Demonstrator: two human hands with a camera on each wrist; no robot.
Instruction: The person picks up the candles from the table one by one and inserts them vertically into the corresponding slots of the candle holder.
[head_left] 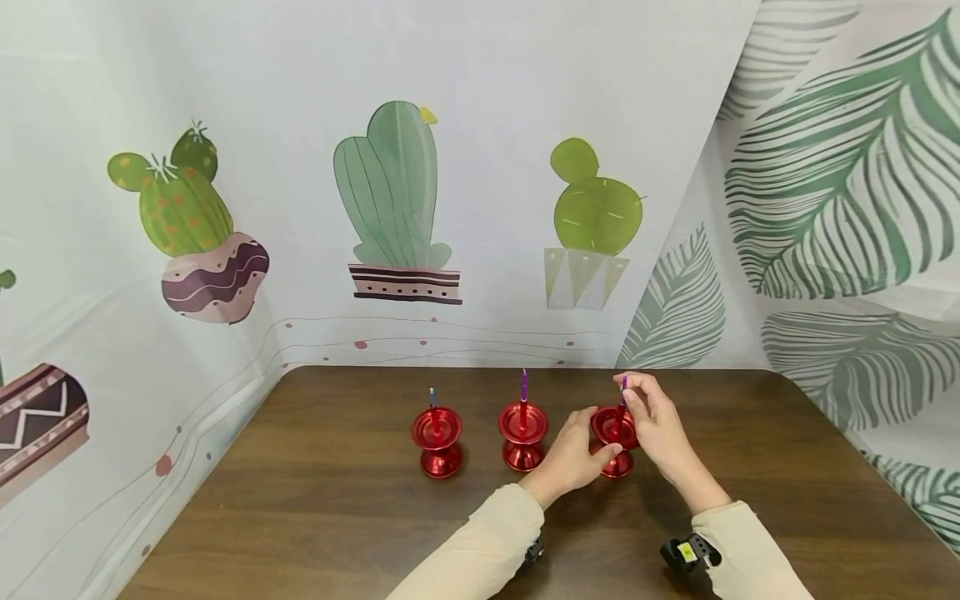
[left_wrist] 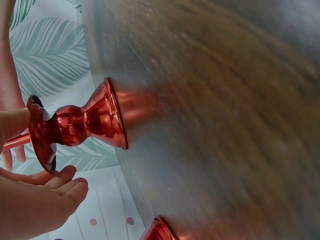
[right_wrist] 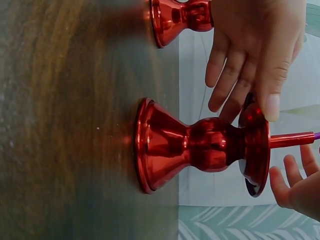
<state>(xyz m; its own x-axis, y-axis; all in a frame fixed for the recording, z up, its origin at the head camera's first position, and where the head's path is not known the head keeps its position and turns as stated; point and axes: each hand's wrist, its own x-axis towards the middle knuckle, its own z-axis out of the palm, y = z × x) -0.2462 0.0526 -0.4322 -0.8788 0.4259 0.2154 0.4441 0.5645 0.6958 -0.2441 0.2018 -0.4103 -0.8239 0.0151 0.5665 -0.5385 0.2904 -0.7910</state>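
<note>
Three shiny red candle holders stand in a row on the brown table. At the right-hand candle holder (right_wrist: 165, 145), my left hand (head_left: 573, 454) grips the dish rim, thumb over its top and fingers below the edge. A thin purple candle (head_left: 623, 392) stands upright in that holder's red tube (right_wrist: 292, 140). My right hand (head_left: 660, 425) pinches this candle near its top between thumb and index finger; the other fingers spread behind it. The candle's upper end is cut off in the right wrist view.
To the left stand a middle candle holder (head_left: 523, 454) with a purple candle (head_left: 524, 387) and a left candle holder (head_left: 441, 460) with a short blue candle (head_left: 432, 398). A cloth (head_left: 495, 67) printed with cacti and leaves hangs behind the wooden table (head_left: 322, 517).
</note>
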